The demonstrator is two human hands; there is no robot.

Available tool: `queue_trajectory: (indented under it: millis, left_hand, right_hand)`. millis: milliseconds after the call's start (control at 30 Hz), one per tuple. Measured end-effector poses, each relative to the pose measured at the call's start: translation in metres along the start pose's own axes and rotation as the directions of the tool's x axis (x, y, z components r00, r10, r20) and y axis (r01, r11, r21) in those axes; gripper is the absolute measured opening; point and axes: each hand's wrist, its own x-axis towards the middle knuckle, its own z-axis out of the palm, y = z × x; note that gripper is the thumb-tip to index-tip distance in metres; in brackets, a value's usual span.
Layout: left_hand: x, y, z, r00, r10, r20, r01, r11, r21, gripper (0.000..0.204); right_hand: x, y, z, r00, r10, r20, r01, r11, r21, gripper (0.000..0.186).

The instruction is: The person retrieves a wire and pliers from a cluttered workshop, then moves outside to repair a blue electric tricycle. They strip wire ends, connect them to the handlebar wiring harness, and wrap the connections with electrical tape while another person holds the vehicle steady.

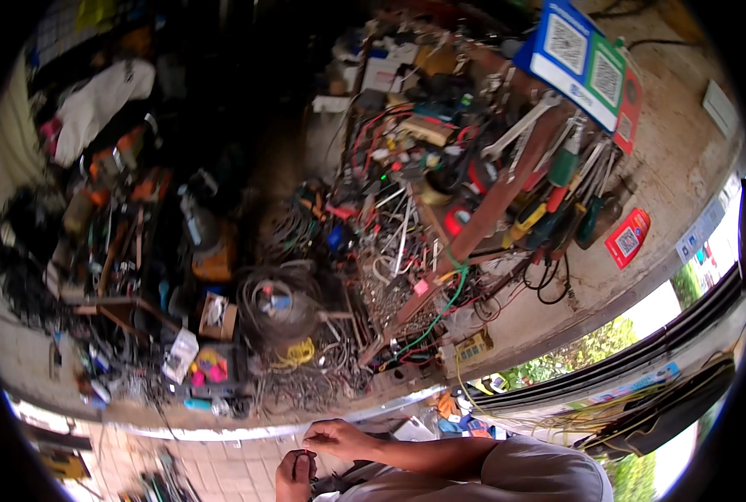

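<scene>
A small red piece (308,453) sits right at the fingertips, between the two hands low in the view; it is too small to tell what it is. The left hand (294,475) has its fingers curled closed on it from below. The right hand (336,437) reaches in from the right, its fingers bent together with the tips just above the piece; whether they pinch it too, I cannot tell. Close to the right of the left fingers is something dark (327,484), its shape unclear. Farther right of the fingers, a grey sleeve (540,468) covers the right upper arm.

Left of the fingers lies a tiled floor (247,456), with a bundle of long things (168,484), partly green, on it. Beyond the fingertips runs a pale edge (264,432), and past that a yellow coil (299,351) and a larger grey coil (256,330). Beyond and to the left of the fingers are pink and yellow items (210,368) and an open cardboard box (230,325).

Well beyond the fingers to the right, a reddish-brown bar (507,199) slants upward, green wire (455,293) tied around it. Near its upper end are a wrench (519,130) and a green-handled tool (563,165).
</scene>
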Motion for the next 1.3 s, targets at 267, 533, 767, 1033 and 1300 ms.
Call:
queue_trajectory:
  millis: [267,533,767,1033,1300]
  left_hand:
    - [0.058,-0.012,-0.026,0.93,0.109,-0.35,-0.152,0.984,-0.097,0.024]
    - [0.023,-0.008,-0.051,0.918,-0.11,-0.381,0.009,0.966,-0.259,0.017]
    - [-0.04,-0.064,-0.068,0.897,-0.172,-0.407,0.029,0.942,-0.334,0.025]
    - [-0.133,-0.096,-0.085,0.861,-0.298,-0.413,0.16,0.928,-0.337,0.024]
    - [-0.204,-0.13,-0.111,0.812,-0.098,-0.575,-0.23,0.852,-0.47,0.016]
  right_hand:
    - [0.044,-0.051,-0.099,0.986,-0.05,-0.158,0.043,0.998,-0.044,0.035]
    - [0.022,0.031,-0.095,0.955,0.098,-0.28,-0.177,0.946,-0.27,0.036]
    - [0.027,0.031,0.03,0.97,0.105,0.22,-0.041,0.96,-0.278,0.032]
    - [0.025,-0.008,0.157,0.798,-0.14,0.587,0.217,0.974,-0.062,0.013]
    - [0.025,-0.047,0.234,0.759,0.141,0.635,0.189,0.886,-0.423,0.019]
